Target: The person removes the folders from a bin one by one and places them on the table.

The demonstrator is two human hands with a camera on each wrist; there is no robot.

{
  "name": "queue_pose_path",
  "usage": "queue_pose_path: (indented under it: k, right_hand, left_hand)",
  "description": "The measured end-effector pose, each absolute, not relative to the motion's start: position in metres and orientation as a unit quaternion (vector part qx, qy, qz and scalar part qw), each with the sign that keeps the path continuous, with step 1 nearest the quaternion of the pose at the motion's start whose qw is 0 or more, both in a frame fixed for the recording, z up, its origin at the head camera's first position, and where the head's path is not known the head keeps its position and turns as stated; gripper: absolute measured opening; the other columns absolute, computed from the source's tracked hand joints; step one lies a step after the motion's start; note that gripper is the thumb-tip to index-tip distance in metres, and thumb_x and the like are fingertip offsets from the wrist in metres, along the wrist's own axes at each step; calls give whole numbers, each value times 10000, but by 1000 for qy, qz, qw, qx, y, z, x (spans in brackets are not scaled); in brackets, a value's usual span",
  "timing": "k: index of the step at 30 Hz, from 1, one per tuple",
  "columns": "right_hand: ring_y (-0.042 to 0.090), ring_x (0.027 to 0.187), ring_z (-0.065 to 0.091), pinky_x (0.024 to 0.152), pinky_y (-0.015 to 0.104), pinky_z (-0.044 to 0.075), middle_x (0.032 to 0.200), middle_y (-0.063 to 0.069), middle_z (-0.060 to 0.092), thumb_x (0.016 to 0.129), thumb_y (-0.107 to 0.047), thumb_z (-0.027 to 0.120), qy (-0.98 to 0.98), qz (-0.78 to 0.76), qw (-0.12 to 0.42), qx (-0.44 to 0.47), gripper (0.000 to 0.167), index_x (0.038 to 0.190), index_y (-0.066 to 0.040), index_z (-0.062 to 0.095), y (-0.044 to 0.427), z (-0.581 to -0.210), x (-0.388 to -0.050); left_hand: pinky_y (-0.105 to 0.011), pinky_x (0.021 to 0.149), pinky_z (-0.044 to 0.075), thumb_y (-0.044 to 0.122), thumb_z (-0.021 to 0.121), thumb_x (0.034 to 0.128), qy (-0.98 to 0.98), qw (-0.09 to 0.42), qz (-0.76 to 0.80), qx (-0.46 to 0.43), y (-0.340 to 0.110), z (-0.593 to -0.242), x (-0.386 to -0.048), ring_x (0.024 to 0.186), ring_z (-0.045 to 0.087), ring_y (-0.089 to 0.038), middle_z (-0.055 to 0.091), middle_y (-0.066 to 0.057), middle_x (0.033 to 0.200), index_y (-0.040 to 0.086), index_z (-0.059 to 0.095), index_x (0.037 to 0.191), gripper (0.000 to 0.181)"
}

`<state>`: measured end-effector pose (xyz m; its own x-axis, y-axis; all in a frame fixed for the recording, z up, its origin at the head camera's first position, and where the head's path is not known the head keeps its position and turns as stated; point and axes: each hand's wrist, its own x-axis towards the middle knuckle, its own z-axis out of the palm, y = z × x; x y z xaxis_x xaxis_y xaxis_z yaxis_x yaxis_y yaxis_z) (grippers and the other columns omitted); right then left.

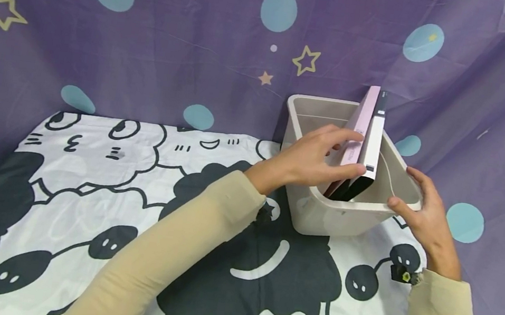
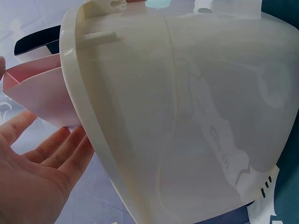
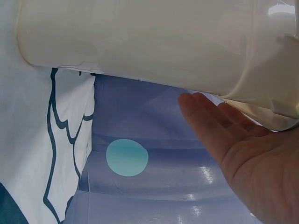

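A light grey plastic bin [image 1: 335,219] stands at the right of the bed-like surface, tilted to one side. Two book-like files, a pink one [image 1: 362,113] and a black-and-white one [image 1: 373,141], stand side by side in it, upper ends above the rim. My left hand [image 1: 314,158] reaches over the near left rim, index finger on the pink spine and thumb at the black-and-white one. In the left wrist view its fingers [image 2: 60,151] extend fairly straight along the pink file. At the right corner my right hand [image 1: 431,221] grips the rim, thumb over the edge, fingers outside.
A white cloth [image 1: 97,211] with black cartoon sheep covers the surface. Behind and to the right hangs a purple curtain [image 1: 175,51] with stars and blue dots, close to the bin. A thin pale cord or line [image 1: 387,170] shows inside the bin.
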<state>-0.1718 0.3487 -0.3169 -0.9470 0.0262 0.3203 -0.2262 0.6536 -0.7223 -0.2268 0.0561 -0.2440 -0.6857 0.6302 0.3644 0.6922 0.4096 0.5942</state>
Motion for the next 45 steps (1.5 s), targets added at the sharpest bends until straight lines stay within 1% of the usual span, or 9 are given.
queue_pose_path:
  k: [6,15,22,28,32,40,43,45]
  right_hand:
    - [145,1008,455,770,205,358,1263,90,468,839,-192,696,-895,415,156,59,732,1480,-217,345,348,-317,-172]
    - [121,994,461,765,198,362,1251,78,471,835,-183,698,-893,419,157,57,736,1480,-212,344,347,-316,-173]
    - [137,1008,454,772,204,360,1264,77,462,839,-193,697,-894,417,151,55,741,1485,-215,334,347,-316,-173]
    - [142,1016,445,772,209,354,1276,81,455,844,-195,694,-896,415,151,49,729,1482,-209,342,348,-315,-171]
    - [145,1028,443,777,199,354,1287,92,452,848,-205,692,-895,420,146,46,724,1482,-209,342,348,-314,-171]
    - [143,1037,438,785,201,346,1306,117,444,846,-206,692,-894,420,147,49,722,1480,-198,346,347,-316,-171]
    - [147,1032,440,783,188,345,1297,121,449,840,-194,694,-894,419,152,53,720,1475,-181,354,347,-316,-171]
    - [149,1029,441,782,182,345,1294,125,451,838,-187,694,-893,419,154,55,719,1473,-174,358,347,-316,-171]
  left_hand:
    - [-196,865,398,534,615,863,-846,26,-369,-383,59,-241,-229,1098,488,-87,491,19,1296,259,488,1384,602]
    - [-202,854,403,538,606,865,-851,-2,-363,-379,61,-237,-233,1126,471,-108,480,12,1283,279,475,1396,604]
    - [-195,866,386,537,601,868,-858,-7,-346,-379,64,-234,-234,1155,432,-106,477,27,1302,292,481,1392,591]
    - [-193,867,382,547,579,873,-864,-24,-334,-376,68,-232,-237,1160,419,-93,462,23,1328,322,462,1406,591]
    - [-178,874,372,516,567,884,-868,-24,-318,-381,69,-231,-239,1164,408,-81,463,8,1332,324,452,1414,576]
    - [-181,902,361,435,564,882,-869,-25,-313,-383,63,-229,-242,1177,401,-76,468,13,1328,337,495,1378,510]
    - [-182,910,353,399,564,886,-866,-25,-312,-390,61,-228,-243,1163,406,-85,483,14,1313,316,507,1350,475]
    - [-181,890,361,354,566,888,-860,-25,-319,-398,60,-227,-245,1112,437,-99,510,0,1265,271,520,1316,438]
